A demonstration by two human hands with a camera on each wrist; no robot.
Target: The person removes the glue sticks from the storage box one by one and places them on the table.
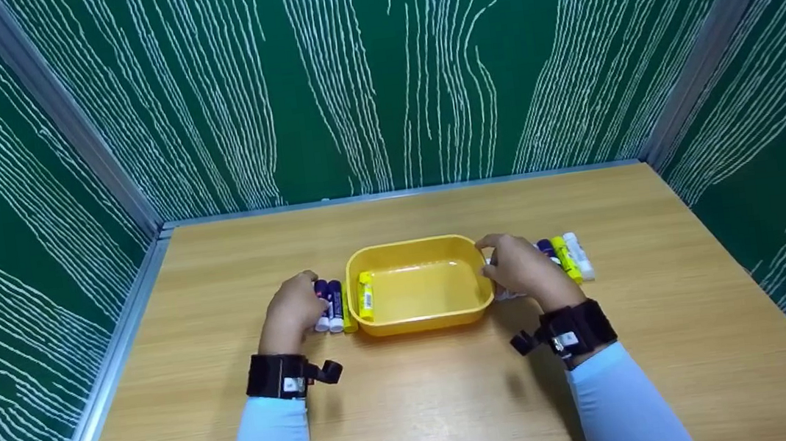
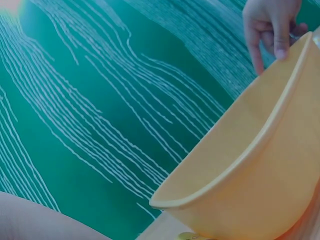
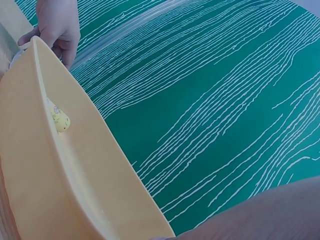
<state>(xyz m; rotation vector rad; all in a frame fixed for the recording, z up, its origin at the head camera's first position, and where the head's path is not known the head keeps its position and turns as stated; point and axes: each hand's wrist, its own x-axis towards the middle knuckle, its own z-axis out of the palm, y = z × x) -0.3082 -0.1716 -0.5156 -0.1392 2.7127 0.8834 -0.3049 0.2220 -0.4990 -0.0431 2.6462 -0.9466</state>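
A yellow plastic basket [image 1: 425, 323] stands in the middle of the table, with one yellow glue stick [image 1: 366, 296] upright along its left inside wall. My left hand [image 1: 294, 312] is beside the basket, its fingertips and thumb over the outermost of the purple glue sticks [image 1: 335, 306]. A yellow-green glue stick [image 1: 348, 310] lies between these and the basket. My right hand [image 1: 523, 270] is at the basket's right end, index finger and thumb spread apart beside the rim. White glue stick ends [image 1: 509, 294] show partly under that hand.
Right of my right hand lie a purple glue stick [image 1: 547, 250], a yellow one [image 1: 566, 260] and a white one [image 1: 579, 256] in a row. Green walls with white wavy lines [image 1: 391, 73] enclose the wooden table [image 1: 429, 409] at the back and sides.
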